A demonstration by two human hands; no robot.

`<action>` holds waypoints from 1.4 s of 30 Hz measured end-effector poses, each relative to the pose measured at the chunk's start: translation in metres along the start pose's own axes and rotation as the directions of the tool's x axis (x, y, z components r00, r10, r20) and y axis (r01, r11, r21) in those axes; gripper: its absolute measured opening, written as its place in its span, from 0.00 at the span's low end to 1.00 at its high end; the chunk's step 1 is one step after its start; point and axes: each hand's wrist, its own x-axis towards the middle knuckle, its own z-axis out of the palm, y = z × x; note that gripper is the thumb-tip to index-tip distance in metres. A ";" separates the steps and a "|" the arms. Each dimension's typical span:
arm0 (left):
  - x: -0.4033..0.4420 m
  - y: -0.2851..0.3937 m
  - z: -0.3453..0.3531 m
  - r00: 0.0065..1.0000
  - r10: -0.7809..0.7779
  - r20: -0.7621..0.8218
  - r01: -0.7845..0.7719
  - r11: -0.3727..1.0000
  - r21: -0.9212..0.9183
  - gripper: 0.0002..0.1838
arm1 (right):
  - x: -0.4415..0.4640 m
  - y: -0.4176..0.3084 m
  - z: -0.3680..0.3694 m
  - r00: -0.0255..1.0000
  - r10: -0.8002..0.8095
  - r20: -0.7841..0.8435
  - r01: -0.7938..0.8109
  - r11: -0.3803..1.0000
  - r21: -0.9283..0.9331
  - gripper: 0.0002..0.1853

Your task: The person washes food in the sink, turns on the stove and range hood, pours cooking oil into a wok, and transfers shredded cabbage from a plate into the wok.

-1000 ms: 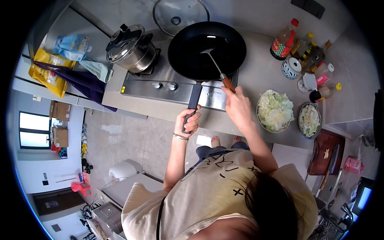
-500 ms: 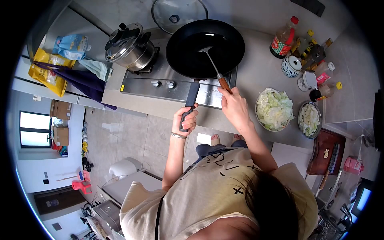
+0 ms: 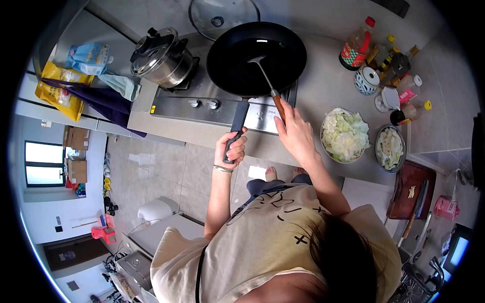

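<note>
My left hand point(image 3: 231, 147) is wrapped round the grey handle of a large black wok point(image 3: 227, 63), which stands over the right part of the gas stove point(image 3: 187, 112). In my right hand point(image 3: 294, 130) is the wooden handle of a metal spatula point(image 3: 266, 77); its blade rests or hovers inside the wok, and which of the two cannot be made out. No food shows in the wok. Right of my right hand stand a bowl of chopped cabbage point(image 3: 346, 135) and a smaller bowl of pale cut vegetables point(image 3: 390, 149).
A pressure cooker point(image 3: 164, 60) stands on the left burner, and a glass lid point(image 3: 227, 12) leans behind the wok. Bottles point(image 3: 353, 50) and a patterned jar point(image 3: 367, 81) line the right back. A cutting board point(image 3: 404, 202) with a knife lies at the lower right.
The wok, both hands and the spatula have shifted slightly left and up in view, along with much of the counter. Both grips persist.
</note>
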 end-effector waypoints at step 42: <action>0.001 -0.029 -0.058 0.811 0.405 -0.422 -0.277 0.902 0.332 0.20 | -0.016 0.046 -0.035 0.986 0.037 -0.160 -0.031 0.999 0.039 0.21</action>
